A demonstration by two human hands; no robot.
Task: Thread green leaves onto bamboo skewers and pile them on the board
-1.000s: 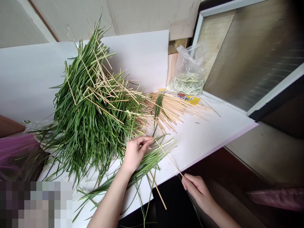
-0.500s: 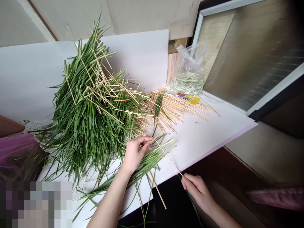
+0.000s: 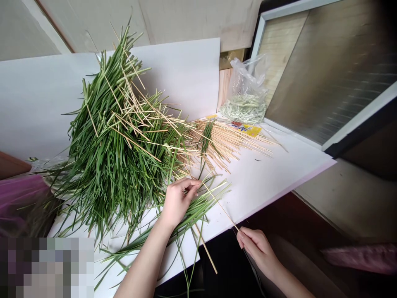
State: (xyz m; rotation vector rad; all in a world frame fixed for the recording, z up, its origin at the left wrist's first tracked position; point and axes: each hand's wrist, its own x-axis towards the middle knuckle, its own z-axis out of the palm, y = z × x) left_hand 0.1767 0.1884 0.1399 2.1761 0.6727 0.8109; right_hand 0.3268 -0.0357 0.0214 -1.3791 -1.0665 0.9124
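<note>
My right hand (image 3: 256, 246) is closed around the lower end of a thin bamboo skewer (image 3: 221, 207), which slants up and to the left. At its far tip, my left hand (image 3: 180, 198) pinches thumb and forefinger together on what looks like a thin garlic chive stalk; the exact contact is too small to make out. Beneath the left hand lies a loose bunch of garlic chives (image 3: 192, 213), pale ends to the right. Another skewer (image 3: 207, 251) sticks out past the table's front edge below them.
A tall heap of garlic chives (image 3: 114, 165) with skewers strewn over it fills the left. Behind the hands, many bamboo skewers (image 3: 223, 142) are fanned out on the white table (image 3: 273, 174). A clear plastic bag (image 3: 245, 93) of pale green pieces stands by a framed glass panel (image 3: 325, 66).
Almost nothing differs. Both hands keep their places, with the skewer at the same slant between them; the view has shifted very slightly.
</note>
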